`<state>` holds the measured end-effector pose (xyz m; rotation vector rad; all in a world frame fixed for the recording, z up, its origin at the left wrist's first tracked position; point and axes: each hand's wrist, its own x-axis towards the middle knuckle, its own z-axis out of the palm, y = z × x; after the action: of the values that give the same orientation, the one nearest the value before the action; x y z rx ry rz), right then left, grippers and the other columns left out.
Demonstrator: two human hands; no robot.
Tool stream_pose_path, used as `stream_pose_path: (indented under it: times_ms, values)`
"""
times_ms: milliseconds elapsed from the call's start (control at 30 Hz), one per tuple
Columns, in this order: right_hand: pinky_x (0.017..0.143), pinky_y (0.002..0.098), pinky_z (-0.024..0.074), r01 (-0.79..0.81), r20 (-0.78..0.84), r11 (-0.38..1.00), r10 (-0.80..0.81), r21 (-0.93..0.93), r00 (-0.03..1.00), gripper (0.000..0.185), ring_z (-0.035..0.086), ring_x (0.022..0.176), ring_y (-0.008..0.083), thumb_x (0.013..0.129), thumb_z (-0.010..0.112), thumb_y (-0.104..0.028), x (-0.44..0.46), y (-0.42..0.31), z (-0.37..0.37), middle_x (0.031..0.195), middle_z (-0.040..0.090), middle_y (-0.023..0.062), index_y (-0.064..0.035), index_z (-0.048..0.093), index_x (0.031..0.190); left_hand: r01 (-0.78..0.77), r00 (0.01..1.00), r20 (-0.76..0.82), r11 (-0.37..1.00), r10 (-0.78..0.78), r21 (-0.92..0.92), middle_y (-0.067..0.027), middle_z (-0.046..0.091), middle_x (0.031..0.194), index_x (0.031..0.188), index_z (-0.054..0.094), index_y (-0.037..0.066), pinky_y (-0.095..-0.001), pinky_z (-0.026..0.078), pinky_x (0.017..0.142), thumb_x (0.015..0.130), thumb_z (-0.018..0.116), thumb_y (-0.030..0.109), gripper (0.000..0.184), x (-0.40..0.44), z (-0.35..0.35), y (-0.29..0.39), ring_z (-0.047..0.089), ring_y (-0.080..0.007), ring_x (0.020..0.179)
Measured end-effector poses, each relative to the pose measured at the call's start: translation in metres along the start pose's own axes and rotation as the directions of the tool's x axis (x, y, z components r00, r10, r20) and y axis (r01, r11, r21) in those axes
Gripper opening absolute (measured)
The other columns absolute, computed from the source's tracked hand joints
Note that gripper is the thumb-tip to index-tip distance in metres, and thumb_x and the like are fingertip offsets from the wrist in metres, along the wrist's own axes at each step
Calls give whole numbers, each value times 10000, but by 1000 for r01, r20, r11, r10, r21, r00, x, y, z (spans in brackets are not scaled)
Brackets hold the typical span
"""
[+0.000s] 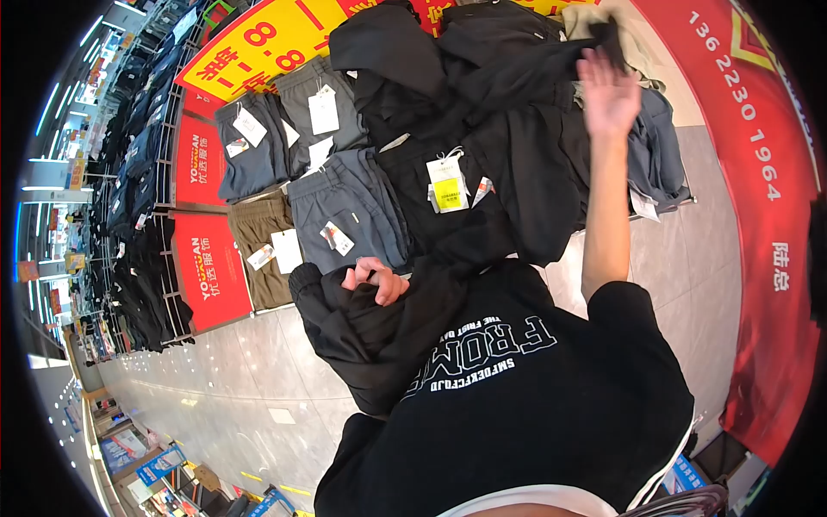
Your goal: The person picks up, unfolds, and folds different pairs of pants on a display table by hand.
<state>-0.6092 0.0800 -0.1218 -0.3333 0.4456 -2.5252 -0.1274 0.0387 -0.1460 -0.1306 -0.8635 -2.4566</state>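
Note:
My left hand (pixel 376 280) has its fingers curled at the waistband end of bundled black trousers (pixel 362 345), which hang over the forearm against my body. At the far right my right arm is stretched out, and my right hand (pixel 609 90) is open and flat, its fingertips against the dark cloth of loose black trousers (pixel 534 73). These lie spread across the pile of clothes. In the middle are black trousers with a white and yellow tag (pixel 448 185). Folded grey trousers (pixel 349 211) lie just beyond my left hand.
Brown trousers (pixel 263 246) and more grey trousers (pixel 319 108) with paper tags lie on the stand's left side. Red and yellow sale signs (pixel 267 52) edge the back. A red banner (pixel 758 258) rises on the right. Racks of dark clothes (pixel 129 198) line the left.

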Motion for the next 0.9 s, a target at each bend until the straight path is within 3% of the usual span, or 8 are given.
stream_pose_path:
  times_ms: [100,167,300,400,467,533,700,900]
  values:
    - [1063,501,376,104,-224,935,-188,-338,956,546,424,1258,435,1005,303,-414,3,-24,-5,1348,405,321,86,417,1192,60,997,-40,998,-59,16,-13,456,646,1193,491,88,-312,325,658,1011,237,437,469,-5,-11,-1,381,-134,570]
    - [970,422,447,-40,-267,891,-92,-452,959,479,543,1153,343,991,374,-425,-17,-13,-25,1242,551,223,12,501,1141,208,969,-172,960,-177,186,-20,460,649,1180,489,74,-306,342,635,1014,262,399,430,-6,-10,5,388,-137,566]
    - [824,325,474,-381,-106,654,419,-653,902,473,625,921,199,998,372,-443,-101,48,-31,1057,658,122,-29,592,1053,506,841,-405,256,-360,823,-40,494,716,1105,508,30,-277,381,593,1006,363,272,300,19,10,14,438,-131,615]
    - [905,319,448,-562,-63,366,797,-742,601,653,609,1020,188,982,286,-557,-171,103,-30,1101,643,90,0,578,1157,471,849,-422,91,-319,878,-44,507,751,1102,513,30,-280,387,615,1000,377,277,299,24,31,13,452,-136,653]
    - [994,324,383,-562,12,185,955,-806,298,481,546,1131,171,1008,361,-382,-205,126,-27,1217,600,91,-17,525,1275,485,858,-441,129,-265,865,-47,517,774,1100,515,31,-282,390,630,997,386,280,299,31,29,15,462,-139,678]
    - [1061,329,318,-271,331,427,881,-863,337,482,465,1227,178,992,412,-301,-231,126,10,1356,498,90,-12,417,1378,518,855,-477,291,-203,805,-50,526,798,1098,518,31,-284,394,645,993,395,282,299,33,14,19,472,-142,703]
    - [1057,334,324,-44,506,547,800,-836,323,481,463,1230,190,975,433,-273,-242,98,53,1353,498,99,-4,418,1373,476,789,-579,800,-205,366,-58,548,856,1093,525,31,-289,403,682,984,418,289,300,22,-16,-20,496,-150,765]
    - [1053,340,332,278,607,543,657,-793,447,481,462,1233,204,955,459,-238,-231,87,65,1349,498,110,5,420,1368,328,709,-676,942,-200,66,-67,576,927,1088,533,32,-295,414,726,973,446,298,302,26,-27,-78,525,-159,841]
